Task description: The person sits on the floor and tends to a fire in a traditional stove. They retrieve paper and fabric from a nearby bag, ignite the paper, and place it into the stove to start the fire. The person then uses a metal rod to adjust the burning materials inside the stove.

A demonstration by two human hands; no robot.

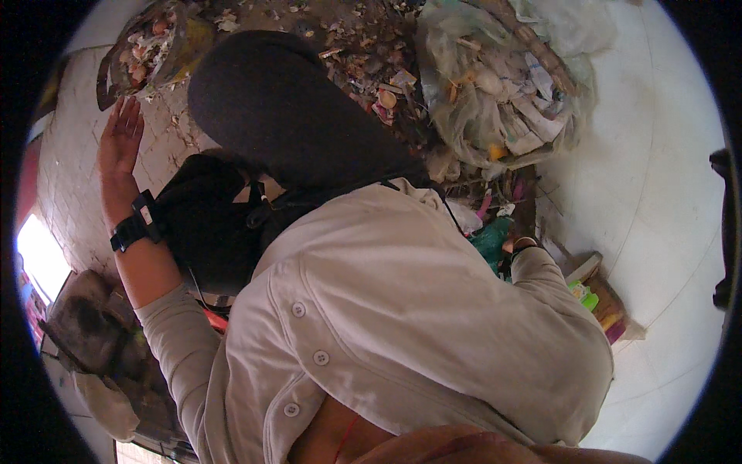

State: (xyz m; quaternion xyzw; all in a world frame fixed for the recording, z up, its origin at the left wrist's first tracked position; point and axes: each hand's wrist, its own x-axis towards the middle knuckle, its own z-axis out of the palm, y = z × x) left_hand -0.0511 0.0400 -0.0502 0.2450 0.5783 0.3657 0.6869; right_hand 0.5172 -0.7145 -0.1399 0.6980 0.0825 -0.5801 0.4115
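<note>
My left hand (122,139) is held out at the left, palm showing, fingers extended with nothing in them. A black device on a strap (146,216) sits on that wrist. Just beyond the fingertips is a worn bucket (194,49) full of food scraps (145,55), apparently peels and shells. My right hand (511,243) is low at the right, mostly hidden by its sleeve. It is beside a green plastic bag (490,240); whether it grips the bag cannot be seen. Between them are my dark-clad leg (290,110) and beige buttoned shirt (394,278).
Loose litter (371,52) covers the ground beyond my knee. A clear plastic bag (440,75) of mixed waste leans near a white tiled wall (655,174). A small box with colourful packets (608,304) stands by my right arm. Dark, soiled objects (93,325) lie at the left.
</note>
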